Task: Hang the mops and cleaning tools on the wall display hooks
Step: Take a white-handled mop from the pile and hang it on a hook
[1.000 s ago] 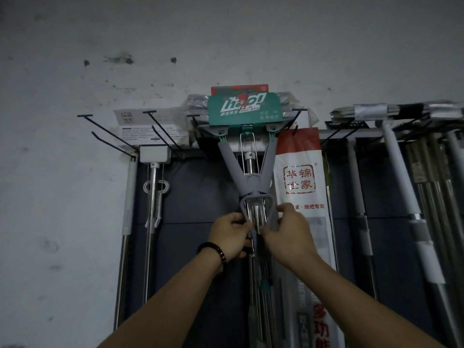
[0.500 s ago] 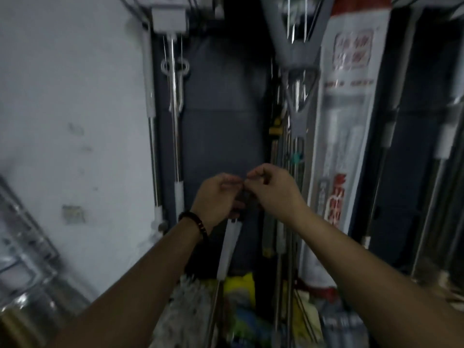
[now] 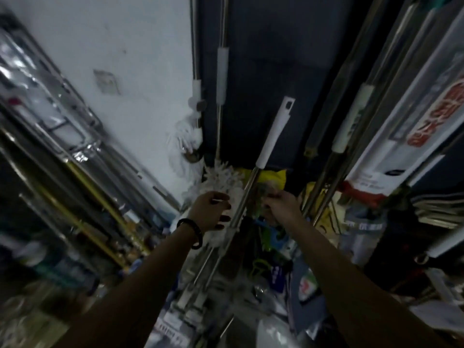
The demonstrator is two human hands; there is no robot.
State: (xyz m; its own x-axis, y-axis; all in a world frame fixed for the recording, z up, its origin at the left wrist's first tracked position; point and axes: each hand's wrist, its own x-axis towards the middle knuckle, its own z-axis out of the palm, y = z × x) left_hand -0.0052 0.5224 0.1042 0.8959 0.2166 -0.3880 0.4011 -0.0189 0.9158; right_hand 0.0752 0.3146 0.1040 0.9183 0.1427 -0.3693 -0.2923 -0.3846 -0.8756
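Observation:
A mop with a white grip (image 3: 275, 130) and a hang hole at its tip leans upright against the dark wall panel (image 3: 281, 46). Its steel shaft (image 3: 242, 204) runs down between my two hands. My left hand (image 3: 210, 211), with a black wristband, sits just left of the shaft with loosely curled fingers and holds nothing I can see. My right hand (image 3: 282, 205) is just right of the shaft, fingers curled downward. The blur hides whether it grips anything. A white fluffy mop head (image 3: 221, 177) lies behind my left hand.
Several hung poles with white sleeves (image 3: 222, 74) drop down the panel, and more poles (image 3: 351, 121) and a white-and-red package (image 3: 411, 126) crowd the right. Metal ladders (image 3: 62, 126) lean along the white wall at left. Packaged goods (image 3: 271, 247) clutter the floor below.
My view has swung from the hooks down to the floor. Both hands left the grey squeeze mop, dropped, and moved apart to either side of the white-grip mop's shaft.

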